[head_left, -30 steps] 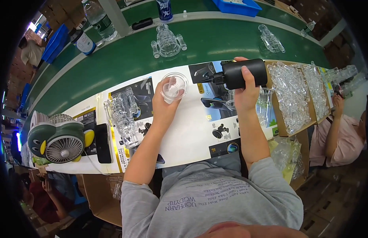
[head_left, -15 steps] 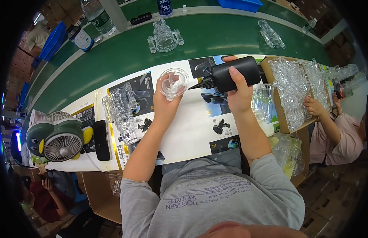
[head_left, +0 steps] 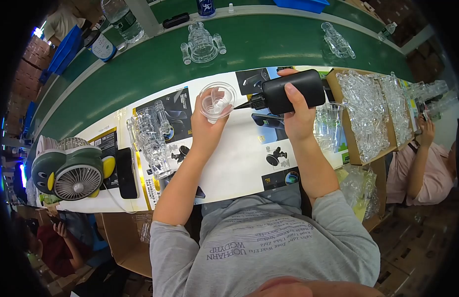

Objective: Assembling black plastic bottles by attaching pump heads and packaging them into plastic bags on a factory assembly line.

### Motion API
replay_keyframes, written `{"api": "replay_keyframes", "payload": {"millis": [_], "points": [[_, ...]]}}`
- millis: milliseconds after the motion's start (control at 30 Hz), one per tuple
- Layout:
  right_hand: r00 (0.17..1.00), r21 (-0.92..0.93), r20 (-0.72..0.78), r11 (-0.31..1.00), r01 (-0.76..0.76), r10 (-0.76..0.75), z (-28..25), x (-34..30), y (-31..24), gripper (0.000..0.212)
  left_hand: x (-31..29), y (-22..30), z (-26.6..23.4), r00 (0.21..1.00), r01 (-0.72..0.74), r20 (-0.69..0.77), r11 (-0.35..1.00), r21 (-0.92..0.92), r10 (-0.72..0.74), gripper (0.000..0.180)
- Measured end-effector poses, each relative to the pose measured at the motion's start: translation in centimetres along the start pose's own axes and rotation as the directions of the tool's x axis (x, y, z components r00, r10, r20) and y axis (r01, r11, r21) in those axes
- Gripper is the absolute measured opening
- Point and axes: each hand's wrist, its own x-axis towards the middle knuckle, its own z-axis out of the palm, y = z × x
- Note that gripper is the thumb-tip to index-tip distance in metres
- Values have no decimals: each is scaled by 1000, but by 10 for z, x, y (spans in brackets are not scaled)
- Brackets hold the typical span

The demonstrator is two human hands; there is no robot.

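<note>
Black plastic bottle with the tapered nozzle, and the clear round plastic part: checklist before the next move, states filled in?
1. Black plastic bottle gripped by the right hand: ok.
2. Clear round plastic part held by the left hand: ok.
3. Tapered black nozzle aimed at the part: ok.
4. Nozzle tip touching the part: cannot tell.
5. Liquid left in the bottle: cannot tell, opaque walls.

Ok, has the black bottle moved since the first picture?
Yes: judged against the printed sheet, the black bottle has moved left, its nozzle now closer to the clear cup.
</note>
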Motion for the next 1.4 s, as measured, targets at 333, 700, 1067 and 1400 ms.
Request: {"api": "replay_keyframes", "payload": {"millis": [333, 700, 1067, 1400], "points": [[1000, 6, -7, 1000, -7, 7, -2, 1, 3, 28, -1, 0, 1, 1000, -9, -11, 1000, -10, 9, 46], [999, 21, -20, 999, -33, 33, 0, 2, 1, 28, -1, -4, 1, 1000, -12, -10, 1000, -24, 12, 46], [998, 75, -57, 997, 21, -17, 2, 4, 0, 23, -1, -3, 2, 999, -44, -12, 999, -18, 44, 46], [998, 51, -47, 998, -42, 45, -4, 5, -1, 29, -1, 0, 1, 1000, -24, -12, 1000, -18, 24, 45]]}}
